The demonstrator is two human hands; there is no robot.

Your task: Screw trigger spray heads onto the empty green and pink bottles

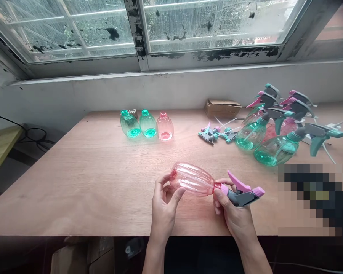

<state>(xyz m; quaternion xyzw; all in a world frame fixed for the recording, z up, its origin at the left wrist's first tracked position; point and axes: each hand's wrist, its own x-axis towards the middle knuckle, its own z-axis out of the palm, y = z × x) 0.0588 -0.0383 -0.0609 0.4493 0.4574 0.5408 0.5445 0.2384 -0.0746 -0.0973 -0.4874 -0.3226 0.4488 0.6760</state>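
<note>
A clear pink ribbed spray bottle (192, 179) lies sideways in the air above the near part of the table. My left hand (166, 199) grips its base end, thumb below and fingers behind. At the neck, my right hand (231, 211) pinches the pink collar of the trigger sprayer (242, 192) between thumb and fingers. The sprayer has a grey body with a pink trigger and nozzle, and it sits at the bottle's mouth. How far the collar is screwed on cannot be told. Some right fingers are hidden behind the neck.
Two green bottles (148, 127) and a pink bottle (165, 129) without sprayers stand at the back. Loose sprayer heads (210, 134) lie right of them, before a cardboard box (222, 109). Several bottles with sprayers, including a green one (277, 150), cluster at the right, near a blurred-out patch.
</note>
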